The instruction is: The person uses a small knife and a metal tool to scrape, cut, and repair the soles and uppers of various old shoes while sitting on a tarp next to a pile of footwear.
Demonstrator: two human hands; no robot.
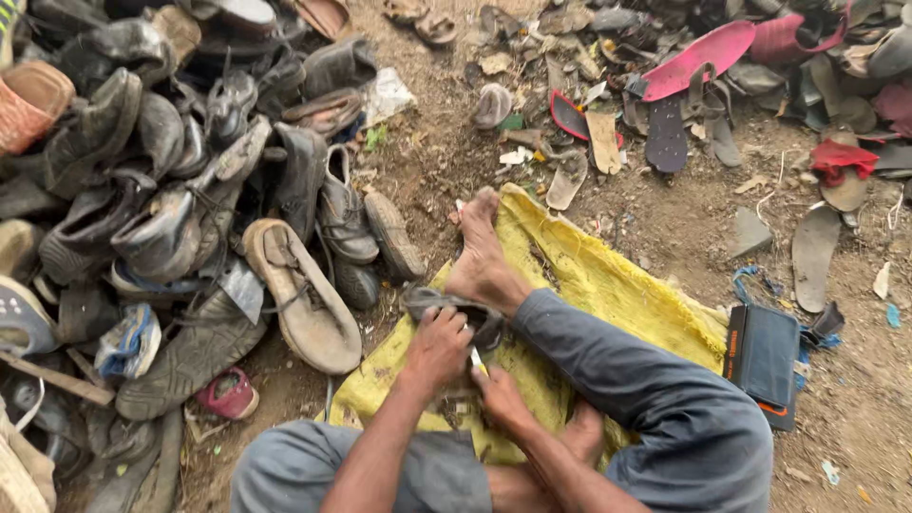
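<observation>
Dark worn shoe [454, 309] pinned on a yellow sack [608, 285] under a bare foot [483, 256], gripped by closed fingers of the left hand [437, 347], small blade [477, 359] pinched in the right hand [502, 397], piled old shoes [171, 190] heaped just left, pink sole [698, 57] and scraps scattered beyond.

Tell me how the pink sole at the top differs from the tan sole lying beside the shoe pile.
The pink sole is bright pink and lies far off among the scattered scraps; the tan sole is dull and dirt-coloured and rests against the heap of dark shoes, close to the left hand. The pink sole looks bare, while thin straps or laces cross the tan sole. Both are long, flat, worn pieces lying on the dirt.
</observation>
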